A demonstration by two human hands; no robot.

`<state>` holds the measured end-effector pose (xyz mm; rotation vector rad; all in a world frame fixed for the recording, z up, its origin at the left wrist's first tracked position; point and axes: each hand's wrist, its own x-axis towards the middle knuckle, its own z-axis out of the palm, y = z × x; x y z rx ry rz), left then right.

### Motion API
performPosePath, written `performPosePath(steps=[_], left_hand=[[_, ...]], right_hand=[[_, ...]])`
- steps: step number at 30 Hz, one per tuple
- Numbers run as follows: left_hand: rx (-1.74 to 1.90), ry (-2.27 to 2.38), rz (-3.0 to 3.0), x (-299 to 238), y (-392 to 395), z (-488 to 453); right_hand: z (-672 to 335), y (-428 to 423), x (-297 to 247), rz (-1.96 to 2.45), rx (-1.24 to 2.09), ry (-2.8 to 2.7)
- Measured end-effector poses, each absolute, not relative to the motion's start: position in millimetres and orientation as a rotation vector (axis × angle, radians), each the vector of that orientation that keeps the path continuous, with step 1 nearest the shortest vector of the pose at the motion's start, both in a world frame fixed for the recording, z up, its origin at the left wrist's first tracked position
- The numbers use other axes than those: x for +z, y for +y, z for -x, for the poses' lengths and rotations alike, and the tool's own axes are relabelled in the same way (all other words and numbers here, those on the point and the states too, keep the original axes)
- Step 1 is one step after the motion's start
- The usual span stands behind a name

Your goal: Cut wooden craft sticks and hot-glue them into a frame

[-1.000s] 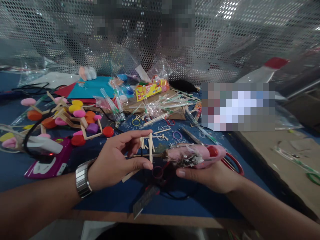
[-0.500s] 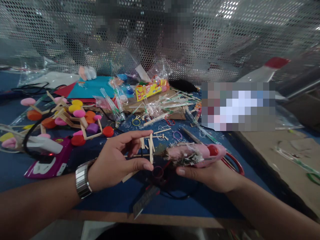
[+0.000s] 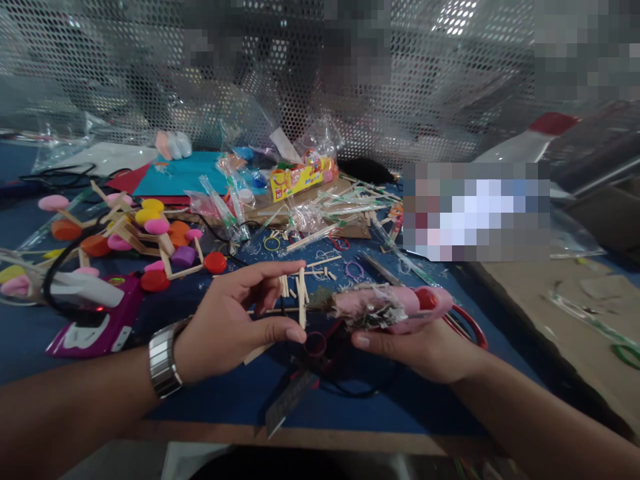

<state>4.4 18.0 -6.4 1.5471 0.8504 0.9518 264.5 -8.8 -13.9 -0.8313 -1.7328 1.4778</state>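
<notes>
Between thumb and index fingertip, my left hand (image 3: 235, 310) pinches a short wooden stick (image 3: 302, 300) upright; another thin stick runs sideways from near its middle, partly behind the fingers. A metal-banded watch (image 3: 165, 360) is on that wrist. My right hand (image 3: 425, 350) grips a pink hot glue gun (image 3: 380, 307), its front smeared with dark, crusted residue. The nozzle points left at the pinched stick, very close to it; whether they touch I cannot tell. Below, a cutter blade (image 3: 290, 403) lies on the blue table beside a purple ring (image 3: 315, 345).
Stick structures with coloured discs (image 3: 155, 233) stand at left, behind a purple power strip (image 3: 95, 327) with a lit red light. Plastic wrappers, loose sticks (image 3: 315, 237) and a yellow box (image 3: 303, 179) lie further back. Scissors (image 3: 377, 270) lie behind the glue gun; cardboard (image 3: 550, 313) is at right.
The nozzle shows a sliver more gap from the pinched stick. Otherwise both hands hold nearly the same pose, and the view has shifted only slightly.
</notes>
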Motion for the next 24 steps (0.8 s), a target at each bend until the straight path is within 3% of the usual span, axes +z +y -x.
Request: performPosePath(steps=[24], left_hand=[[0.975, 0.801, -1.559, -6.0, 17.3, -5.1]], right_hand=[[-263.9, -6.2, -12.6, 0.802, 1.413, -1.775]])
